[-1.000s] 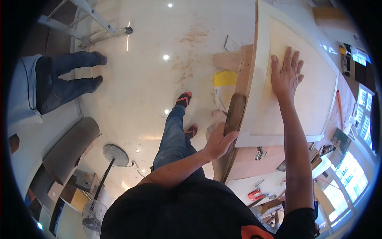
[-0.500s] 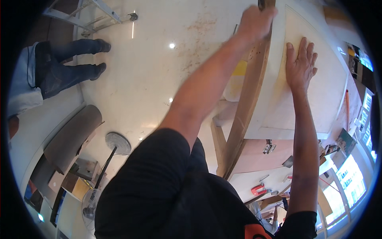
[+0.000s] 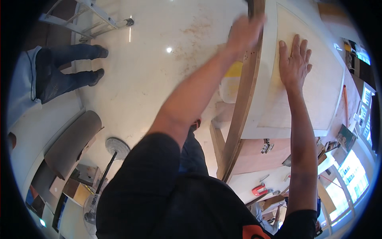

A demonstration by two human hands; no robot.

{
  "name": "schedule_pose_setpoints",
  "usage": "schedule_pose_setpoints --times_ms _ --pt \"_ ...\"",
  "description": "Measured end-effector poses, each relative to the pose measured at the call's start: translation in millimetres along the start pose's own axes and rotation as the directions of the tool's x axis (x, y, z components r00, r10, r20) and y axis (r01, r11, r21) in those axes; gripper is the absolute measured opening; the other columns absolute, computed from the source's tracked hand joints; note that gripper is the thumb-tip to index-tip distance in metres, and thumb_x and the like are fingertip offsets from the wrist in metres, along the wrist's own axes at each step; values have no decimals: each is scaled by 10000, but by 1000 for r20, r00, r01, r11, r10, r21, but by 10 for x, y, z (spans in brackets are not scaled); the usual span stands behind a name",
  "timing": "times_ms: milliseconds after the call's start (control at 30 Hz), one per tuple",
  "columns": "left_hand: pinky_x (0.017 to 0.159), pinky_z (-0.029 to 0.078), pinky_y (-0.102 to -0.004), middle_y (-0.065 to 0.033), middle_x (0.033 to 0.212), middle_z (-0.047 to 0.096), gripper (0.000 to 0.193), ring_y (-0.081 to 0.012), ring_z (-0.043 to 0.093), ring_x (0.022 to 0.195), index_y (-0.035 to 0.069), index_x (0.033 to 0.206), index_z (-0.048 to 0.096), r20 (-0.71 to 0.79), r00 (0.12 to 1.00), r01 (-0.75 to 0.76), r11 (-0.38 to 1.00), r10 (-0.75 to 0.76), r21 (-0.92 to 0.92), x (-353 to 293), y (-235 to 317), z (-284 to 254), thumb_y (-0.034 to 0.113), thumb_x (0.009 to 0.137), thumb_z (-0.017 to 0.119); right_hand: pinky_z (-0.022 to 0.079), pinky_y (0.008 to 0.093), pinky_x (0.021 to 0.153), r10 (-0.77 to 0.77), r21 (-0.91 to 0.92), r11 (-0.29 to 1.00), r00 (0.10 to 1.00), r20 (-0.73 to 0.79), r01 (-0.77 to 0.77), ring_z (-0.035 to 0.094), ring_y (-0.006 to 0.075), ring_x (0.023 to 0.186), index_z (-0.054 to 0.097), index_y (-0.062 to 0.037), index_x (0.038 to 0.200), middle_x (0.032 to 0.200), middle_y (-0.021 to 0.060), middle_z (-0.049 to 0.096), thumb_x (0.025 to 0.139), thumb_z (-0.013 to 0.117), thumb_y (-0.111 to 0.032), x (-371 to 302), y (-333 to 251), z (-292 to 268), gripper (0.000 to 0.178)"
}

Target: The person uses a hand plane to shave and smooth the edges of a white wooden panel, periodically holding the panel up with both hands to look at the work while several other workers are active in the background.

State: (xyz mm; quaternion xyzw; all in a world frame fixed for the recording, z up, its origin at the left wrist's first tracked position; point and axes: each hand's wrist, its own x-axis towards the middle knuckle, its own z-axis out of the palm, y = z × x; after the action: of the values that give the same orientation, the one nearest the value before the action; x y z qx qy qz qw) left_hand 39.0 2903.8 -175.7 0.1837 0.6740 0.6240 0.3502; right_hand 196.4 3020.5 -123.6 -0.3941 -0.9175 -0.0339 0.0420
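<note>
A pale framed panel (image 3: 312, 95), like a cabinet door, lies on a workbench whose long wooden edge (image 3: 238, 123) runs past me on the right. My right hand (image 3: 295, 65) rests flat on its surface, fingers spread and nothing in it. Stretched forward along the near edge of the panel, my left hand (image 3: 247, 34) is closed and smeared by motion. A dark object (image 3: 251, 7) shows just beyond its knuckles at the bench edge; I cannot make out what the hand grips.
Metal hinges (image 3: 266, 146) and a red clamp (image 3: 259, 189) lie on the bench nearer me. Another person (image 3: 75, 75) stands at the far left by a ladder (image 3: 95, 16). A standing fan (image 3: 92, 211) and a grey roll (image 3: 73, 143) are on the left. Brownish dust marks the floor (image 3: 159, 75).
My left hand has come slightly back toward me along the panel's edge. The right hand stays flat on the panel. The whole view has shifted a little.
</note>
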Motion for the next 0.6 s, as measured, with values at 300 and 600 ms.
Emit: schedule_pose_setpoints --times_ms 300,600 --pt "933 501 -463 -297 1195 668 521 -412 665 1111 -11 1295 596 -19 989 -143 989 144 45 -1353 -425 293 428 1014 584 174 719 1209 3 -6 1000 1000 10 -3 189 496 1572 332 -133 1652 1717 220 237 1011 399 -730 -1 68 -12 878" --pt "803 507 -530 -313 907 703 756 -430 707 943 -84 978 687 -55 998 28 997 -32 -77 -781 22 134 652 1002 518 139 695 1231 24 2 1000 1000 2 -24 186 474 1581 334 -145 1653 1715 207 259 1001 416 -725 15 -4 -11 876"
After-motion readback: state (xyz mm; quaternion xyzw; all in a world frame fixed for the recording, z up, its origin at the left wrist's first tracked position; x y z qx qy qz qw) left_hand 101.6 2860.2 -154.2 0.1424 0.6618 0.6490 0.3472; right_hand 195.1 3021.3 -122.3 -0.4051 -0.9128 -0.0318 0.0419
